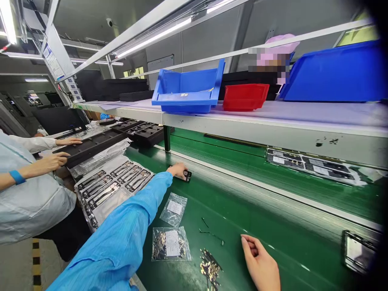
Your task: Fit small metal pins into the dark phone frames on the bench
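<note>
While left hand [178, 169] pinches small black part [187, 175], right hand [261, 263] lies half-curled, empty.
Likely light, stiff, fragile: hold by edges.

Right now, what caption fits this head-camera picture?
Left hand touches a small dark part on the green bench; right hand rests near loose pins.

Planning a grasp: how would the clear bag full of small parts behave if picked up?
Probably floppy: the clear bag lies flat and wrinkled on the green mat. Its loose parts would likely slide and bunch at the low end. The glossy film may feel slippery.
</note>
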The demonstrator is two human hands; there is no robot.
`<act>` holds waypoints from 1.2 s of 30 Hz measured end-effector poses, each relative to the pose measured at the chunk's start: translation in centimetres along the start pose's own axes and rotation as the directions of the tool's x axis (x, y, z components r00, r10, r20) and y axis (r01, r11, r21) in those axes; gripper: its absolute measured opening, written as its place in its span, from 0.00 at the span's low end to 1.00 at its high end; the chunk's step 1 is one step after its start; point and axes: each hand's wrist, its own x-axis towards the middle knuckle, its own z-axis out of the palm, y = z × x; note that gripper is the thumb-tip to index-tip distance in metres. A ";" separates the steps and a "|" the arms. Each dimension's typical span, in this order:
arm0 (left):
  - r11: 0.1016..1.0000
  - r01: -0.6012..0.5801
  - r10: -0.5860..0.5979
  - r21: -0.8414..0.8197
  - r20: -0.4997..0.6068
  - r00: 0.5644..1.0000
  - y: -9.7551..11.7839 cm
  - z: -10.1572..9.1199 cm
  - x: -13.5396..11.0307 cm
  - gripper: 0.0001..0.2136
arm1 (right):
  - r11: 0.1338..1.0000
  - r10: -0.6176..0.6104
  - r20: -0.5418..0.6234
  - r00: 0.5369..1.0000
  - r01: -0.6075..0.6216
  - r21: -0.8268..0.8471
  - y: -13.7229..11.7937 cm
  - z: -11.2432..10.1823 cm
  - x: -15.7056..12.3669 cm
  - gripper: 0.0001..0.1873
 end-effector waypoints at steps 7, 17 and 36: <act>0.916 -0.210 0.063 -0.342 -0.396 0.916 4.3 -1.1 -9.8 0.26 | 0.999 0.038 -0.001 0.999 -0.038 -0.010 0.6 0.2 0.5 0.34; 0.581 -0.238 0.367 -0.778 -0.010 0.930 11.4 13.2 -29.8 0.15 | 0.990 -0.116 -0.024 0.993 0.114 -0.083 -0.9 0.7 -1.4 0.32; 0.788 -0.335 0.293 -0.517 -0.164 0.942 14.6 18.1 -30.9 0.11 | 0.910 -0.375 0.244 0.895 0.405 -0.089 -1.7 0.2 -13.7 0.16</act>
